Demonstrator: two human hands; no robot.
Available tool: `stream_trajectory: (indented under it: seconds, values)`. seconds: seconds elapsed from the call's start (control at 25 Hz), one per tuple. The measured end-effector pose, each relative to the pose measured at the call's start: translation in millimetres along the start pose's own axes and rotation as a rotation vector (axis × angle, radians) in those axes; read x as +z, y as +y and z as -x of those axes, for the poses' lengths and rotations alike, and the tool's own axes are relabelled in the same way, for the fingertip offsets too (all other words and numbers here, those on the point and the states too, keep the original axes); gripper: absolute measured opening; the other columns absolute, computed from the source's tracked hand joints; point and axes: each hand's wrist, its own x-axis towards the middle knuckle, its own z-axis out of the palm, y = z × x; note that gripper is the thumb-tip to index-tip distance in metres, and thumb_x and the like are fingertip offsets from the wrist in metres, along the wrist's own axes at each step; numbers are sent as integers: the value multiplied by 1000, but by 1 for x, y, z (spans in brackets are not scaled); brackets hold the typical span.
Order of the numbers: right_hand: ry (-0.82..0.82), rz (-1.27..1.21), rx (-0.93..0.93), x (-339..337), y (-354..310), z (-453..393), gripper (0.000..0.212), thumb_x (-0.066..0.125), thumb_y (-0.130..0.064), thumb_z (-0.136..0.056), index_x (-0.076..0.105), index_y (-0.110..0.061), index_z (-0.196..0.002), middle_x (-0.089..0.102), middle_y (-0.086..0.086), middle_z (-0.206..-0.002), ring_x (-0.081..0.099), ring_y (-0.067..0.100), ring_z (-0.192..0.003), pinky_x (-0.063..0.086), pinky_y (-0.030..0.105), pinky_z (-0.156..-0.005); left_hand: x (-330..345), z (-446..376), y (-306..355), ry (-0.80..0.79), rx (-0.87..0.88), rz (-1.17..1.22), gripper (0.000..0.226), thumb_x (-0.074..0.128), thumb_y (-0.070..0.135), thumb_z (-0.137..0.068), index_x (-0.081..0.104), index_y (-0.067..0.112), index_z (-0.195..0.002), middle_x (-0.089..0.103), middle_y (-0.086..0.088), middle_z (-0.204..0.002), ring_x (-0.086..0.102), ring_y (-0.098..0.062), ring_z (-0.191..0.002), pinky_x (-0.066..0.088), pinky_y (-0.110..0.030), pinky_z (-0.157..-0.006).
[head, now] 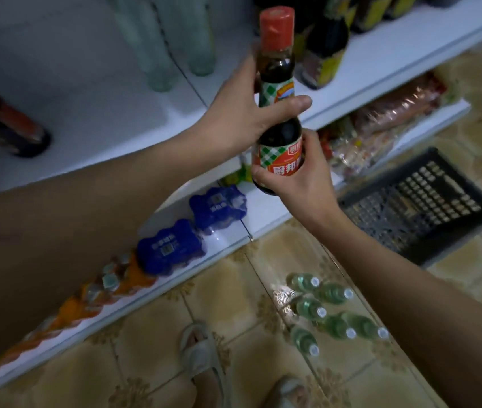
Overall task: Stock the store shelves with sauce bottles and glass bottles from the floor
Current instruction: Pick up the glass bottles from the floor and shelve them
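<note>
The sauce bottle (278, 113) is held upright in the air, just in front of the upper shelf's front edge (381, 81). The left hand (239, 113) wraps its grip round the bottle's upper body, thumb across the label. The right hand (295, 178) grips the base, fingers curled round the lower label. Behind the bottle, bare shelf surface lies between the clear glass bottles (157, 54) and the dark bottles (325, 51). On the floor (234, 304), six green bottles (331, 313) lie clustered near the lower shelf's edge, beside a black crate (428, 207).
</note>
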Motion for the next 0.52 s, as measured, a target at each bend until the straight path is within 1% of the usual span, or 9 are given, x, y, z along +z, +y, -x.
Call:
stream_trajectory:
  seconds: [0.08,0.2,0.32,0.4,0.48,0.52]
  values:
    - [-72,6,-20,27,-21,-11,66,83,-28,-74,43,-23,-126,63,-11,-106,66,1,-90,57,22,-74,-36,7,-1,80,32,1,54,74,35,-84,36,31,-123,55,25,-104,57,15,-95,47,-12,-89]
    - [-183,-12,-64,77,-43,-19,60,80,-24,-77,41,-29,-123,62,-13,-104,65,-3,-88,53,13,-69,-88,24,-15,192,41,-14,57,72,35,-86,37,25,-129,59,20,-110,60,7,-102,48,-22,-98]
    - [-245,-15,-112,132,-58,-17,61,80,-27,-77,41,-30,-124,60,-17,-104,62,-9,-90,50,8,-68,-136,47,-34,289,14,-51,54,70,35,-88,37,24,-129,55,22,-110,58,1,-104,48,-26,-99]
    - [-290,-12,-118,169,-66,-15,61,81,-30,-77,42,-28,-125,60,-16,-105,63,-5,-92,52,11,-71,-164,64,-47,332,-4,-66,51,68,32,-89,38,21,-129,54,20,-112,59,-1,-105,49,-27,-98]
    - [-320,31,-133,200,-69,-14,61,81,-34,-75,43,-27,-123,62,-14,-106,64,3,-94,56,23,-80,-185,82,-60,353,-37,-93,49,65,27,-92,38,17,-132,54,13,-114,59,3,-102,47,-18,-94]
    - [-337,58,-141,215,-71,-13,62,82,-34,-74,44,-25,-122,62,-13,-105,65,6,-95,57,30,-83,-193,91,-67,357,-53,-117,50,64,24,-93,37,15,-134,56,6,-117,58,6,-100,46,-13,-92]
